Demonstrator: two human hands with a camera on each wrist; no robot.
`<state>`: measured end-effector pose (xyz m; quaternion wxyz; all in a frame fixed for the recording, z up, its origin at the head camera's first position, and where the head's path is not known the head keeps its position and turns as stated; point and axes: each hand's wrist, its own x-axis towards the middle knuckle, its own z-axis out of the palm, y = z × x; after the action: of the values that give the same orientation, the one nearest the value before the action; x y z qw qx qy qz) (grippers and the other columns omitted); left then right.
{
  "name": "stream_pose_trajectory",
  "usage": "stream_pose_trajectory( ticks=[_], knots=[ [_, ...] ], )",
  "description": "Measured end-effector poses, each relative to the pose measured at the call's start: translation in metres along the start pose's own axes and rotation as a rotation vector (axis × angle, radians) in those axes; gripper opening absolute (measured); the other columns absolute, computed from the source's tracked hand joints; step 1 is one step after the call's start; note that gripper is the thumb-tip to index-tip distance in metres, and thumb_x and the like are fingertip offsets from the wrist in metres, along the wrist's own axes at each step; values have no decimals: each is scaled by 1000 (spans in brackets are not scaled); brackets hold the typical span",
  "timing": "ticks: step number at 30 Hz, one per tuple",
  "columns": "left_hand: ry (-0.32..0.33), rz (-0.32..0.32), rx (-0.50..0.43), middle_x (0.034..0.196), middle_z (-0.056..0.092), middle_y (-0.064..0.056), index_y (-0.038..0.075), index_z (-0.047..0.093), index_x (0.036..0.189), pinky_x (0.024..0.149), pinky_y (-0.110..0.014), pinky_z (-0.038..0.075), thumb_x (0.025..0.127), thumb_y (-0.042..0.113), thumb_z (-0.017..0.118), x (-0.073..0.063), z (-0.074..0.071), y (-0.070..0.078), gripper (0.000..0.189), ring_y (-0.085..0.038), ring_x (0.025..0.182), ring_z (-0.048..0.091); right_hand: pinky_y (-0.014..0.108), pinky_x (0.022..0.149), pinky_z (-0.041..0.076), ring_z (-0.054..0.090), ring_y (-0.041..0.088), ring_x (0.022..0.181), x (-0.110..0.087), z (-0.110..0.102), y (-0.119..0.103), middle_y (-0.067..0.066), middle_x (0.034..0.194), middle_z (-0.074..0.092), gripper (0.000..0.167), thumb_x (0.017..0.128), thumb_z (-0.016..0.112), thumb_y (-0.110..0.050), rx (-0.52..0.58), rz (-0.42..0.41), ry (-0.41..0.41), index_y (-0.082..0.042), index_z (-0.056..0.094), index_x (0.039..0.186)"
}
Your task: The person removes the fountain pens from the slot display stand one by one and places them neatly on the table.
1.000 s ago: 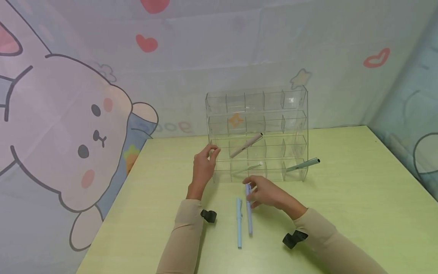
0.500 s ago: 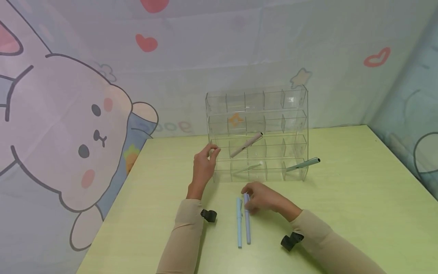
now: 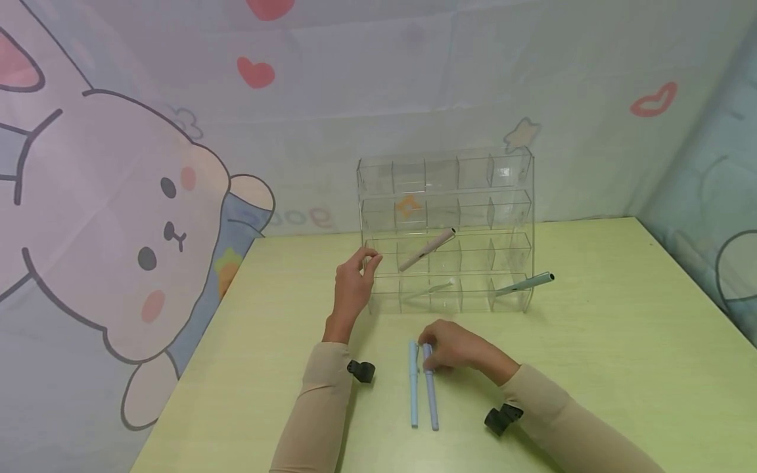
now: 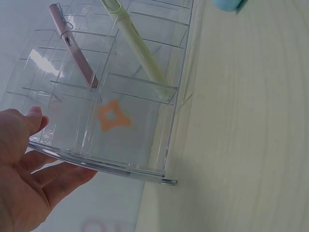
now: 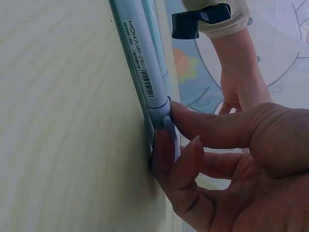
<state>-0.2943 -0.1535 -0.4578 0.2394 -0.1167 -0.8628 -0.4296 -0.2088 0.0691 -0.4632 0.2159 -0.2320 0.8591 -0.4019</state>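
Note:
My right hand [image 3: 455, 345] pinches a lavender capped pen [image 3: 432, 397] by its cap end, between thumb and fingers. In the right wrist view a printed barcode label shows along the pen's barrel [image 5: 137, 58]. Just left of it on the table lies a light blue pen [image 3: 413, 387], nearly parallel. My left hand [image 3: 353, 279] grips the left side panel of a clear acrylic rack [image 3: 443, 191], thumb on one face and fingers on the other in the left wrist view. Leaning in the rack's compartments are a pinkish pen [image 3: 427, 250], a pale green pen [image 4: 142, 50] and a darker green pen [image 3: 524, 284].
The rack stands in several tiers of divided compartments near the back of the pale yellow table [image 3: 591, 368]. Behind it hangs a printed cloth [image 3: 331, 131] with a cartoon rabbit and hearts. Black cameras sit on both wrists.
My right hand has drawn the lavender pen toward me, bringing it down beside the light blue pen, with its lower end swinging slightly right at the last. The left hand has kept its hold.

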Motion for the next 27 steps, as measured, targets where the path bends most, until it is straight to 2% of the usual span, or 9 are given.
stream_pose_trajectory(
  ticks=[4,6,8,10,13,16,18,22,27],
  knots=[
    [-4,-1,-1,61,60,-6,12,70,108,45,-29,30,102,30,60,0,0,1,21,-37,81,70,29,55,48,57,14,59,-1,1,0,17,105,66,39,81,76,4,-41,-16,13,13,64,117],
    [-9,-2,0,55,54,-4,12,70,108,45,-30,31,102,29,60,-1,-1,1,21,-28,62,65,28,55,48,58,14,59,-1,1,1,18,106,66,39,82,76,4,-43,-25,8,14,63,118],
    [-8,4,0,59,59,-5,11,70,108,48,-32,40,103,28,60,-1,-1,1,20,-23,47,54,28,56,49,59,14,60,-1,2,1,18,106,65,39,82,76,4,-41,-30,2,14,63,118],
    [-2,10,1,71,68,-8,11,70,108,58,-38,50,102,28,60,-1,-1,1,20,-19,42,49,29,56,50,60,15,61,-1,2,2,18,106,65,39,83,76,5,-35,-25,0,14,63,119],
    [5,13,3,87,73,-12,12,70,107,75,-48,55,102,28,61,-1,-1,1,20,-24,46,53,30,57,52,62,16,62,0,3,2,18,106,65,39,83,75,5,-19,-10,-1,13,63,119],
    [6,10,2,93,74,-13,11,70,107,79,-51,55,102,28,61,0,0,1,20,-28,57,62,30,58,52,62,16,63,1,3,2,19,107,64,39,82,74,6,-6,-2,5,14,62,119],
    [4,7,-3,100,74,-14,11,70,107,83,-51,54,102,28,61,0,0,2,20,-31,57,62,30,58,52,62,15,62,2,3,3,19,108,64,39,82,74,6,-6,4,10,13,62,119],
    [3,1,2,111,72,-15,12,70,107,76,-49,55,103,30,60,0,0,2,21,-33,67,67,29,59,51,61,14,62,4,4,5,20,111,63,40,82,74,5,-21,16,24,13,63,120],
    [1,-3,4,109,73,-15,13,70,107,67,-45,53,102,31,60,0,1,0,21,-31,54,60,28,60,49,59,13,61,5,4,4,18,111,63,40,82,75,4,-34,17,32,12,63,119]
  ],
)
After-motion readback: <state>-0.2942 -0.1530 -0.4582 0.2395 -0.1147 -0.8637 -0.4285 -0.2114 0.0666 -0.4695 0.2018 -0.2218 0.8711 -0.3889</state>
